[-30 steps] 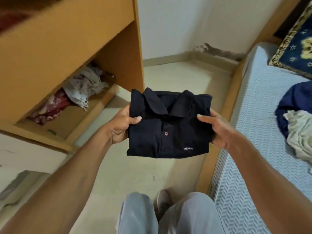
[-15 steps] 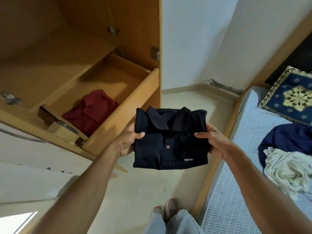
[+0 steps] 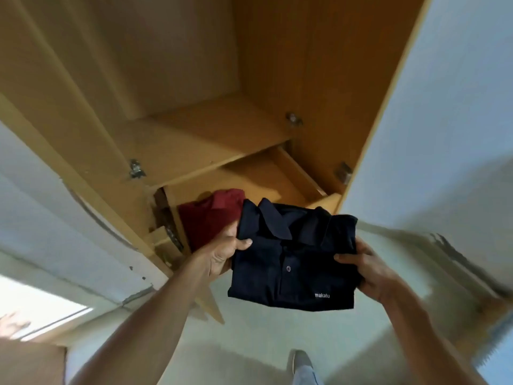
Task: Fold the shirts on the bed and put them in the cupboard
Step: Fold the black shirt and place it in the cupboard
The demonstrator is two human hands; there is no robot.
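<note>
Both hands, the left hand (image 3: 222, 252) and the right hand (image 3: 366, 269), grip the folded black shirt (image 3: 294, 259) by its sides. It has come up closer to the open cupboard (image 3: 194, 140), just above the drawer (image 3: 277, 179) with the red shirt (image 3: 211, 218). Putting it in looks next.

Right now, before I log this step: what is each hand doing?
Left hand: grips the left edge of the folded dark polo shirt.
Right hand: grips the same shirt's right edge.
</note>
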